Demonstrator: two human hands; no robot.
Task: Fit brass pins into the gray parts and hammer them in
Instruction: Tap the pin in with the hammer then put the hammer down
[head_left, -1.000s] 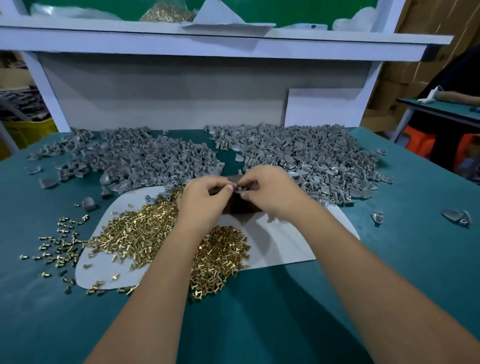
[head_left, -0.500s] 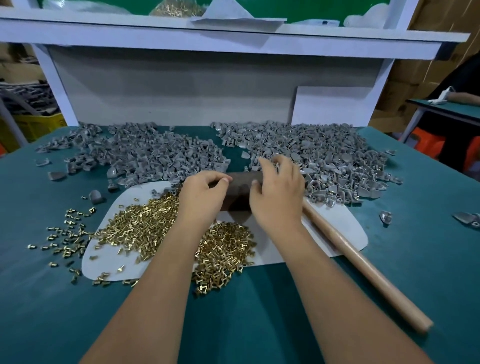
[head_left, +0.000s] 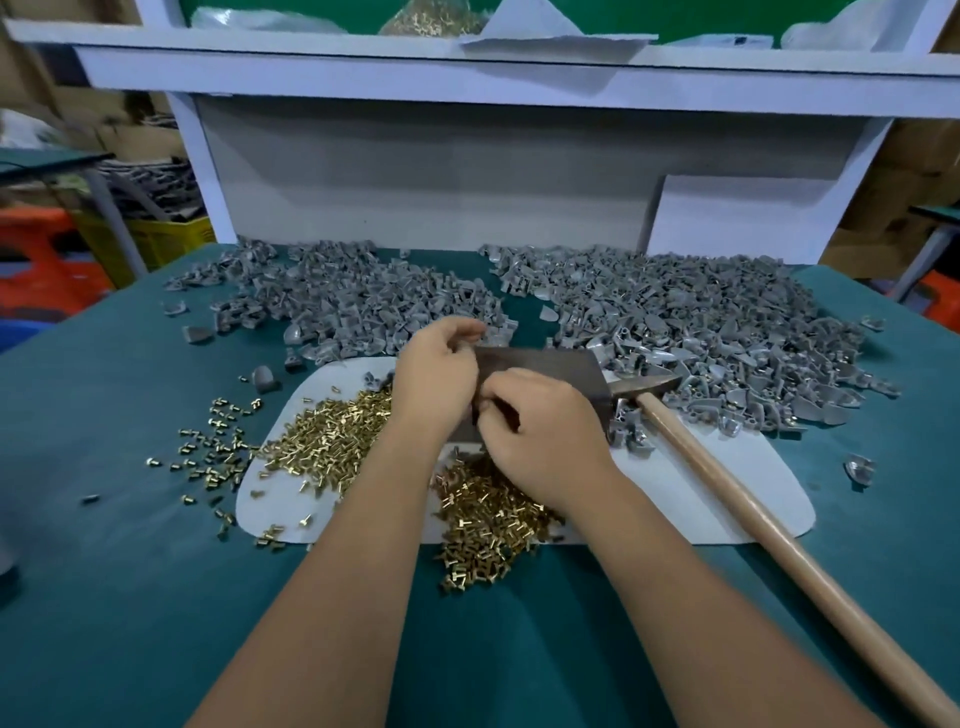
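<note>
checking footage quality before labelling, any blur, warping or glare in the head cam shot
Head view: wide-angle warp bows the white shelf and table edges; the fingers of the right hand look slightly smeared; the far left background is blurred; light is soft and even, with faint glints on the brass pins but no harsh glare; the hammer is sharp.

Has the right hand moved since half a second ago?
Yes. The right hand came back toward the person, off the far edge of the dark metal block to its near edge, above the brass pins.

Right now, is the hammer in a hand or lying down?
Lying down: the hammer rests on the table, and neither hand touches it.
</note>
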